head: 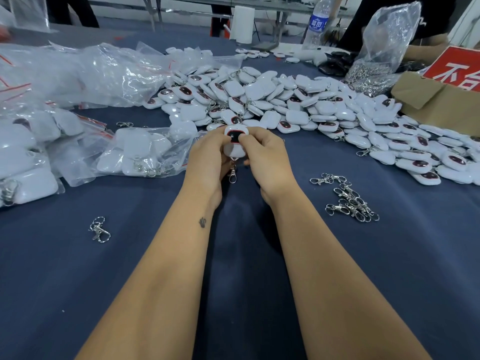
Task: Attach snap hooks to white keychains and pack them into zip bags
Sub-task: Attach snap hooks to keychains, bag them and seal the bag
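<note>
On the dark blue cloth-covered desk point(241, 255), the left hand point(207, 162) and right hand point(265, 162) curl their fingers point(242, 137) tightly around one white rounded-square plastic keychain point(235, 144). A silver metal snap hook point(232, 174) dangles beneath it (its ring joint is hidden by the fingers).

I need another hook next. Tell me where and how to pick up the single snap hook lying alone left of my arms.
Pinch the lone snap hook at its narrow swivel waist between ring and clasp, coming straight down from above. It lies flat on the blue cloth with nothing touching it, so either side is free; your left hand is probably nearer.
</note>
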{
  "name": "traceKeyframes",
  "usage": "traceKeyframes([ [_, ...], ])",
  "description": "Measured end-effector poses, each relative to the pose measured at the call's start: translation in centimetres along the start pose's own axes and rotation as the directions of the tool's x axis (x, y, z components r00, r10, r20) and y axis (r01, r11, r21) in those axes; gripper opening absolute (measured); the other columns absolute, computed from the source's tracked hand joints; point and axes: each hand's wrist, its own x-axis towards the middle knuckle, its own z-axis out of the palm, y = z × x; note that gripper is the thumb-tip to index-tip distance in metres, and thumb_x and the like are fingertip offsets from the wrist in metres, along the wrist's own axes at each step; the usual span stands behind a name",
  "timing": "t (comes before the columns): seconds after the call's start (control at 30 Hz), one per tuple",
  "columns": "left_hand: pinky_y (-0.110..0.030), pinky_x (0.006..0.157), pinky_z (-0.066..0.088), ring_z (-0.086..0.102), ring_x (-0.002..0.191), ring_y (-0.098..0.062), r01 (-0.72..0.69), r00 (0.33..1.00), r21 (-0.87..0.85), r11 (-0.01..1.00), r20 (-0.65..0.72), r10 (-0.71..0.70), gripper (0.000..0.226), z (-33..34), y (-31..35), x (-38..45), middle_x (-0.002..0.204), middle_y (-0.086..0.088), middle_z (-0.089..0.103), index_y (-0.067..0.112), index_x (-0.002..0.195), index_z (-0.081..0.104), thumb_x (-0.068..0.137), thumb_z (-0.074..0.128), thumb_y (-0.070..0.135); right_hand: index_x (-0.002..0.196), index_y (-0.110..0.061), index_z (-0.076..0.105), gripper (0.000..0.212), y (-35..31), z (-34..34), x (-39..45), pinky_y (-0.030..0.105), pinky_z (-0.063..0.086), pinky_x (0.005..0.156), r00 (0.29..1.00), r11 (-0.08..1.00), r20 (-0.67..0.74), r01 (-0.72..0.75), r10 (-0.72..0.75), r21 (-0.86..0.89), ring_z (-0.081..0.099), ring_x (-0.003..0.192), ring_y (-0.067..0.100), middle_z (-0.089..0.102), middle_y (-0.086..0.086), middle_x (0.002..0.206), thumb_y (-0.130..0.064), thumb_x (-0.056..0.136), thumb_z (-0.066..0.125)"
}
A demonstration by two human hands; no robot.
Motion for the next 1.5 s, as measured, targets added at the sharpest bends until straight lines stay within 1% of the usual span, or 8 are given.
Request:
traceKeyframes([
  [0.07, -0.024, 0.064, 0.044, 0.051, 0.072, -0.014, 0.001, 1.000, 0.041, 0.999, -0.001, -0.001, 0.034, 0.0, 0.0, 0.1, 0.071, 0.000, 0.055, 0.013, 0.097, 0.069, 0.085, 0.040, 0.000, 0.083, -0.029, 0.068, 0.021, 0.0, 0.0, 0.1, 0.016, 0.045, 0.066, 1.000, 1.000, 0.006, -0.004, 0.004, -0.010, 0.056, 0.070, -0.001, 0.066, -0.012, 0.078, -0.017, 0.094, 0.055],
  [0.23, -0.021, 0.063, 0.052, 0.062, 0.080, -0.016, 0.008, 1.000, 0.000, 1.000, -0.015, -0.008, 0.039, 0.1, 0.1, 0.0, 0.098, -0.011, 0.067, 0.006, 0.119, 0.067, 0.089, 0.044, -0.002, 0.087, -0.026, 0.068, 0.019, 0.1, 0.0, 0.2, 0.011, 0.043, 0.061, 1.000, 1.000, 0.018, -0.010, 0.010, -0.008, 0.055, 0.065, -0.005, 0.065, -0.013, 0.077, -0.016, 0.095, 0.053],
  [0.37, -0.028, 0.072, 0.052, 0.057, 0.088, -0.020, -0.016, 0.999, -0.005, 1.000, -0.052, 0.016, 0.030, 0.2, 0.1, -0.2, 0.097, -0.012, 0.064, 0.010, 0.111, 0.070, 0.092, 0.049, 0.000, 0.092, -0.023, 0.068, 0.019, 0.1, -0.2, 0.2, 0.010, 0.044, 0.061, 1.000, 1.000, 0.019, -0.018, 0.018, 0.001, 0.056, 0.066, -0.007, 0.066, -0.011, 0.081, -0.014, 0.096, 0.051],
  [0.67, -0.018, 0.058, 0.052, 0.066, 0.073, -0.012, -0.017, 0.997, -0.052, 0.998, -0.071, 0.014, 0.022, 0.2, 0.2, -0.3, 0.084, -0.003, 0.070, 0.017, 0.097, 0.071, 0.093, 0.054, 0.004, 0.096, -0.022, 0.069, 0.018, -0.1, -0.1, -0.1, 0.009, 0.044, 0.058, 1.000, 1.000, 0.026, 0.000, 0.001, -0.016, 0.055, 0.064, -0.007, 0.066, -0.008, 0.081, -0.014, 0.096, 0.052],
  [0.83, -0.023, 0.066, 0.053, 0.065, 0.080, -0.015, -0.028, 0.996, -0.004, 1.000, -0.084, 0.028, 0.024, 0.1, -0.1, -0.2, 0.088, -0.003, 0.071, 0.024, 0.089, 0.071, 0.094, 0.055, 0.006, 0.092, -0.022, 0.069, 0.020, -0.2, 0.0, -0.1, 0.009, 0.044, 0.057, 1.000, 1.000, 0.015, -0.005, 0.005, 0.010, 0.056, 0.064, -0.005, 0.066, -0.008, 0.077, -0.011, 0.094, 0.052],
  [1.23, -0.037, 0.083, 0.056, 0.066, 0.081, -0.017, -0.098, 0.988, 0.028, 0.995, -0.116, 0.101, 0.023, 0.3, -0.4, 0.0, 0.089, -0.007, 0.073, 0.019, 0.092, 0.074, 0.090, 0.057, 0.004, 0.088, -0.021, 0.069, 0.022, -0.4, -0.1, -0.1, 0.008, 0.043, 0.055, 1.000, 0.998, 0.021, -0.009, 0.007, 0.065, 0.057, 0.060, -0.006, 0.065, -0.014, 0.065, -0.008, 0.094, 0.051],
  [1.37, -0.037, 0.087, 0.057, 0.069, 0.086, -0.011, -0.207, 0.966, 0.257, 0.944, -0.100, 0.239, 0.023, 0.7, -0.7, -0.3, 0.093, 0.001, 0.075, 0.018, 0.104, 0.074, 0.094, 0.055, 0.010, 0.081, -0.017, 0.065, 0.023, -0.6, -0.2, -0.2, 0.012, 0.044, 0.051, 0.998, 0.986, -0.004, -0.057, 0.059, 0.156, 0.057, 0.054, -0.002, 0.064, -0.013, 0.058, -0.007, 0.093, 0.049],
  [1.5, -0.014, 0.077, 0.050, 0.065, 0.081, -0.002, -0.357, 0.914, 0.522, 0.775, 0.023, 0.405, 0.029, 0.4, -0.2, -0.9, 0.085, 0.014, 0.070, 0.026, 0.116, 0.067, 0.094, 0.051, 0.020, 0.080, -0.015, 0.061, 0.017, -0.4, -0.1, 0.0, 0.022, 0.045, 0.051, 0.985, 0.962, -0.093, -0.118, 0.145, 0.247, 0.057, 0.064, 0.013, 0.064, -0.001, 0.072, -0.011, 0.092, 0.049],
])
